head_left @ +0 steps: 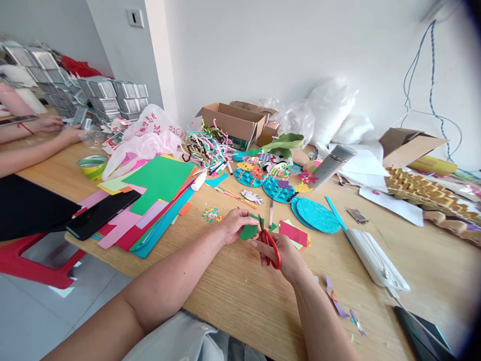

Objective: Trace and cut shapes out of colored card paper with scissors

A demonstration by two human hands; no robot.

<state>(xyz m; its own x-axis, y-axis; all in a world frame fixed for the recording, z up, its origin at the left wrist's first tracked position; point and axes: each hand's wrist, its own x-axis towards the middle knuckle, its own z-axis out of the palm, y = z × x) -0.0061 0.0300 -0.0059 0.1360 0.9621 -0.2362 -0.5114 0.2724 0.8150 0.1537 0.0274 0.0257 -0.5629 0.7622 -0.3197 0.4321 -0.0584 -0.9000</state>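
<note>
Pinched in my left hand [233,226] is a small piece of green paper [248,232]. My right hand [287,255] grips a pair of scissors [276,253] with red handles, their blades pointing up against the green paper's right edge. Both hands are close together above the wooden table [225,296]. Just right of them lie a red paper piece [293,234] and other cut sheets. A pen [271,214] rests beyond my hands. Tiny coloured paper scraps [212,214] form a little heap to the left.
Coloured paper sheets [161,175] are stacked at left, with a black phone [103,214] on them. Blue painted discs [315,214] and paper fish [251,196] lie beyond my hands. A thermos [334,163] and white power bank [376,258] are at right. Another person's hands [71,134] work far left.
</note>
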